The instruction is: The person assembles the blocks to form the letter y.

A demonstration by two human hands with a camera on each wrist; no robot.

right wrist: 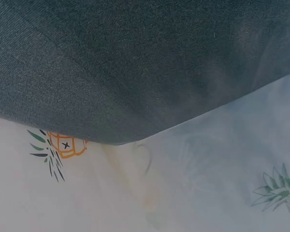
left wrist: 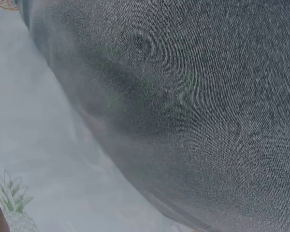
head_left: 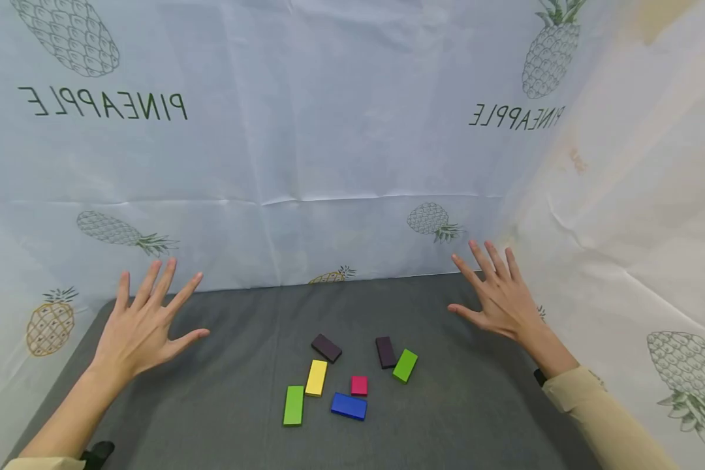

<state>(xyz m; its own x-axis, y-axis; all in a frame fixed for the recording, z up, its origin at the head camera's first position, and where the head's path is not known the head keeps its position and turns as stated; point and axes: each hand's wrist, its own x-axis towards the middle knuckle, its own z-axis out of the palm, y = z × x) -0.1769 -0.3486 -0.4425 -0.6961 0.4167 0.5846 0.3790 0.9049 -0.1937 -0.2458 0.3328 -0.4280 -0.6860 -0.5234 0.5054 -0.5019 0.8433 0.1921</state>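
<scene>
Both hands are spread with straight fingers and hold nothing. The left hand [head_left: 138,333] is over the left part of the grey cloth-covered table [head_left: 211,405]; the right hand [head_left: 499,300] is over its far right corner. Between them lie small rectangular blocks: a green block [head_left: 294,405] nearest the left hand, a yellow block [head_left: 316,378], a dark block [head_left: 326,348], a blue block [head_left: 348,406], a small red block [head_left: 359,386], a second dark block [head_left: 385,352] and another green block [head_left: 405,365]. That last one is nearest the right hand. No block shows in either wrist view.
A white curtain [head_left: 352,156] printed with pineapples stands behind the table's far edge. Another pineapple-printed sheet [head_left: 634,294] hangs along the right side. Dark wristbands [head_left: 98,454] show at both sleeve cuffs. Grey cloth [left wrist: 208,121] fills much of the left wrist view.
</scene>
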